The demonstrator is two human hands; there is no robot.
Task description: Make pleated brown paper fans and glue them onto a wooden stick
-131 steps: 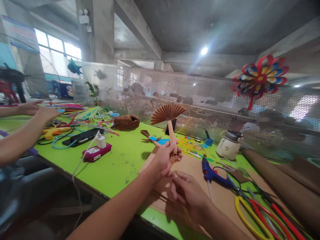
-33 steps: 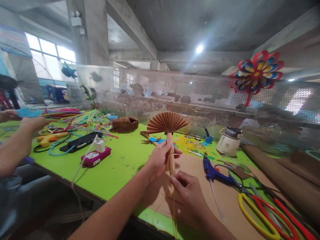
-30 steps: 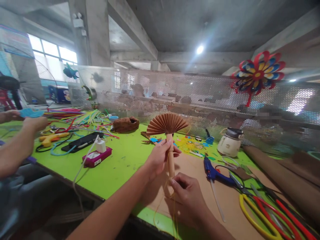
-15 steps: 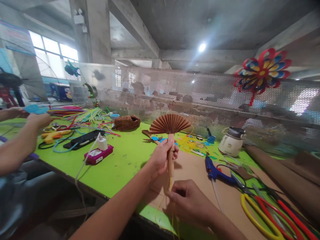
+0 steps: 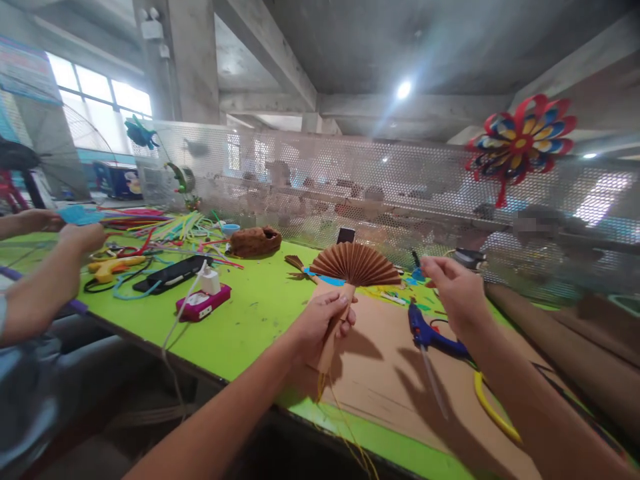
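Note:
My left hand (image 5: 327, 319) is closed round the handle of a brown pleated paper fan (image 5: 354, 263), whose spread top leans to the right. From the lower end of the handle, thin yellow string (image 5: 344, 413) hangs over the table's front edge. My right hand (image 5: 456, 293) is raised to the right of the fan, apart from it, with thumb and fingertips pinched together. What lies in that pinch, if anything, is too small to make out. Below it a blue glue gun (image 5: 435, 339) lies on a brown paper sheet (image 5: 385, 377).
On the green table (image 5: 260, 333) stand a magenta power strip (image 5: 204, 304) and a black phone (image 5: 173, 273). A brown pouch-like object (image 5: 255, 241) lies behind. Yellow-handled scissors (image 5: 493, 407) are partly under my right forearm. At left, another person's hands (image 5: 83, 235) hold blue material.
My right hand has left the yellow string below the handle and risen to the far right. The fan has shifted slightly right and down and tilted right, still in my left hand.

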